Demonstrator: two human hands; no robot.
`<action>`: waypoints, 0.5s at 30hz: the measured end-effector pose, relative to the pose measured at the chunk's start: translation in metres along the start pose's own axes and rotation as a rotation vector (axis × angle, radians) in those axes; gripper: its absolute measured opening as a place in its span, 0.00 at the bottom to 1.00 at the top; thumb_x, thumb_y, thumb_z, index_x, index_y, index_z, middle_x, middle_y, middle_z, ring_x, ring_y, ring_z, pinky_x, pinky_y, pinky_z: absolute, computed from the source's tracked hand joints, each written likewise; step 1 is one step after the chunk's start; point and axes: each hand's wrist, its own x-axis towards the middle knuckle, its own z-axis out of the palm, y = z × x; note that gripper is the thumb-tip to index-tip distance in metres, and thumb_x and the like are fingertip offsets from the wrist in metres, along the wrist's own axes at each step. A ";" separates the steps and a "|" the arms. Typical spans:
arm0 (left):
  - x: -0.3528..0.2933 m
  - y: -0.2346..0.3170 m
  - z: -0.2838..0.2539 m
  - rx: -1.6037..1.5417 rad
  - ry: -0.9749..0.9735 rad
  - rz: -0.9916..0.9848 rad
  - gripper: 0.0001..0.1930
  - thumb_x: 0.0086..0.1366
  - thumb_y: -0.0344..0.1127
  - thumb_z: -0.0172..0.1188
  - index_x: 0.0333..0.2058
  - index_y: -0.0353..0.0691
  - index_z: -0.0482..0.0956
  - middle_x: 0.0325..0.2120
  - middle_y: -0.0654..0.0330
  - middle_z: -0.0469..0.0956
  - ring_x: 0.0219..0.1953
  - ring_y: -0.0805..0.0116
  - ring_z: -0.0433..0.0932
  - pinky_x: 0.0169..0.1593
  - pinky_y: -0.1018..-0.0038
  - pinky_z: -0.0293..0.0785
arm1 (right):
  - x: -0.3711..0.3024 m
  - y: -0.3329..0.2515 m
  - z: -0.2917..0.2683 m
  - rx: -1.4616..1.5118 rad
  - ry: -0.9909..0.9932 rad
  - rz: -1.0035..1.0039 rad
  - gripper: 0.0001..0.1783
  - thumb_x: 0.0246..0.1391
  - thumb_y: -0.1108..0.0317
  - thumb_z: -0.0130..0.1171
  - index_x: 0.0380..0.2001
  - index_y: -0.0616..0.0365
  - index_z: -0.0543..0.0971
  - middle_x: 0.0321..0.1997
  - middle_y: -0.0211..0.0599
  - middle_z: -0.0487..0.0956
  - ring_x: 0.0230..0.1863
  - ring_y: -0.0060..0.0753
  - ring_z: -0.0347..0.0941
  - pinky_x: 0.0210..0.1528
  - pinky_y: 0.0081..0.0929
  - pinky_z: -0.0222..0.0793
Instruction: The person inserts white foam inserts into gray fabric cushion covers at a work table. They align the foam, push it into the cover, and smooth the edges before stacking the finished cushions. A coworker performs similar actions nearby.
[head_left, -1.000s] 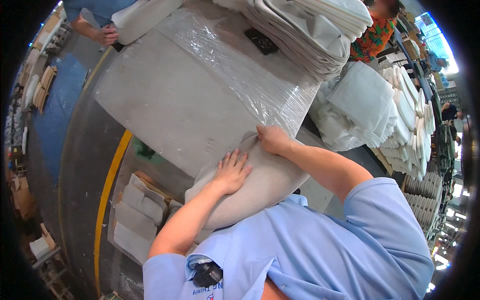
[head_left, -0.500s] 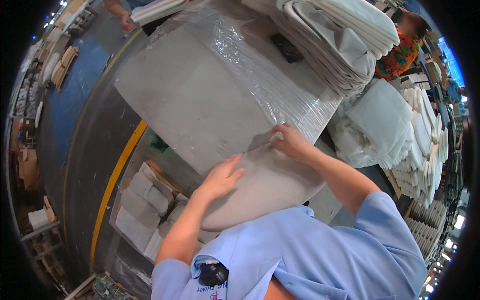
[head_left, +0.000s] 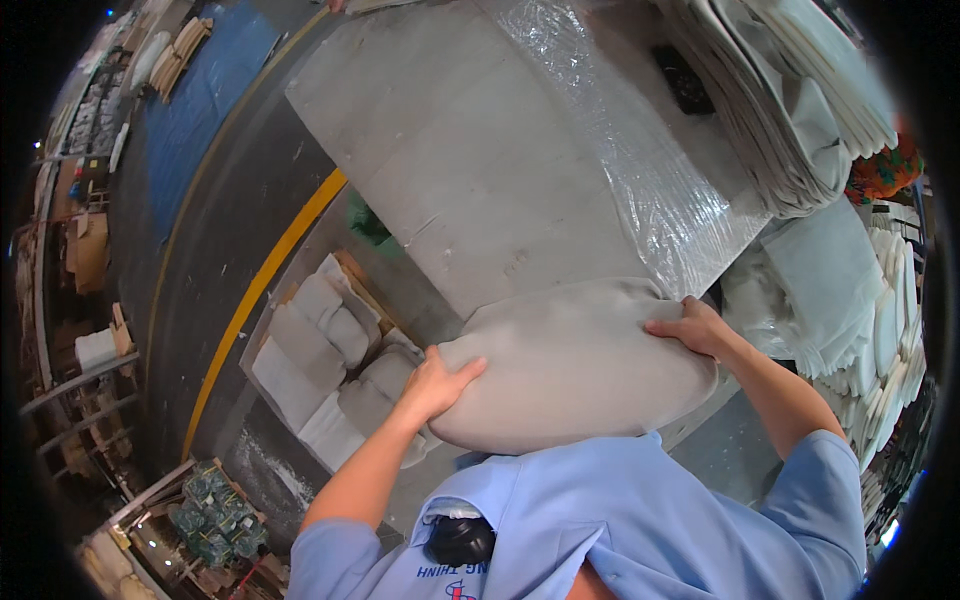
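Note:
A padded, light grey cushion (head_left: 580, 375) with rounded ends lies across the front of my body, its far edge at the near end of the table. My left hand (head_left: 440, 387) grips its left end, thumb on top and fingers curled under the edge. At the other end my right hand (head_left: 692, 330) is closed on the far right corner, also with the thumb on top. The fingertips beneath the cushion are hidden. Beyond it stretches the grey tabletop (head_left: 450, 170), partly covered by clear plastic film (head_left: 640, 165).
A stack of folded grey covers (head_left: 770, 120) stands at the table's far right beside a dark flat object (head_left: 682, 80). Grey and white cushions (head_left: 305, 350) fill a container at lower left. White padded pieces (head_left: 820, 270) are piled right. A yellow floor line (head_left: 262, 290) runs left.
Both hands have moved apart to the cushion's ends and taken hold of it. The cushion now shows more fully, close to my body. My view has shifted, so the table appears farther up and right.

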 end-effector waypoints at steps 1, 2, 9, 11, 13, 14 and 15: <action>0.001 0.003 -0.002 -0.002 -0.005 -0.016 0.65 0.61 0.75 0.65 0.70 0.12 0.55 0.65 0.25 0.70 0.70 0.38 0.72 0.72 0.60 0.68 | 0.004 0.001 0.001 -0.017 0.010 0.009 0.60 0.47 0.35 0.78 0.62 0.82 0.72 0.60 0.67 0.81 0.62 0.55 0.81 0.64 0.41 0.76; 0.006 0.001 0.000 0.000 0.010 -0.026 0.64 0.62 0.74 0.64 0.70 0.12 0.55 0.65 0.25 0.71 0.70 0.38 0.72 0.72 0.59 0.68 | 0.007 -0.001 0.001 -0.021 0.014 0.011 0.58 0.48 0.35 0.77 0.62 0.81 0.73 0.60 0.67 0.81 0.62 0.55 0.81 0.64 0.41 0.75; 0.040 -0.008 0.012 -0.033 0.086 -0.039 0.52 0.67 0.69 0.62 0.63 0.14 0.69 0.61 0.26 0.75 0.66 0.40 0.76 0.68 0.58 0.71 | 0.033 0.016 0.007 0.040 0.040 -0.062 0.45 0.58 0.38 0.70 0.62 0.70 0.79 0.60 0.60 0.83 0.60 0.53 0.82 0.65 0.42 0.74; 0.051 -0.011 0.012 -0.098 0.045 -0.049 0.47 0.68 0.66 0.64 0.58 0.14 0.76 0.56 0.30 0.80 0.60 0.44 0.81 0.63 0.59 0.75 | 0.038 0.021 0.006 0.054 0.030 -0.066 0.42 0.60 0.39 0.68 0.60 0.68 0.81 0.58 0.58 0.84 0.59 0.53 0.83 0.64 0.42 0.74; 0.060 -0.010 0.009 -0.234 -0.072 -0.081 0.43 0.68 0.63 0.65 0.52 0.15 0.81 0.50 0.34 0.84 0.53 0.50 0.85 0.57 0.60 0.79 | 0.035 0.010 0.003 0.041 0.026 -0.035 0.39 0.61 0.39 0.66 0.58 0.67 0.83 0.56 0.58 0.86 0.57 0.52 0.84 0.63 0.42 0.74; 0.062 -0.009 0.012 -0.259 -0.040 -0.072 0.38 0.70 0.60 0.65 0.46 0.17 0.85 0.43 0.41 0.87 0.45 0.58 0.85 0.50 0.62 0.80 | 0.033 0.008 0.000 0.038 0.042 -0.023 0.39 0.62 0.40 0.66 0.57 0.68 0.84 0.54 0.58 0.86 0.57 0.52 0.84 0.63 0.42 0.74; 0.064 -0.010 0.012 -0.294 -0.073 -0.084 0.37 0.71 0.60 0.64 0.48 0.19 0.85 0.44 0.42 0.87 0.47 0.58 0.85 0.51 0.63 0.79 | 0.035 0.007 0.002 0.036 0.052 -0.021 0.38 0.62 0.40 0.65 0.56 0.68 0.84 0.53 0.58 0.87 0.57 0.52 0.84 0.62 0.42 0.74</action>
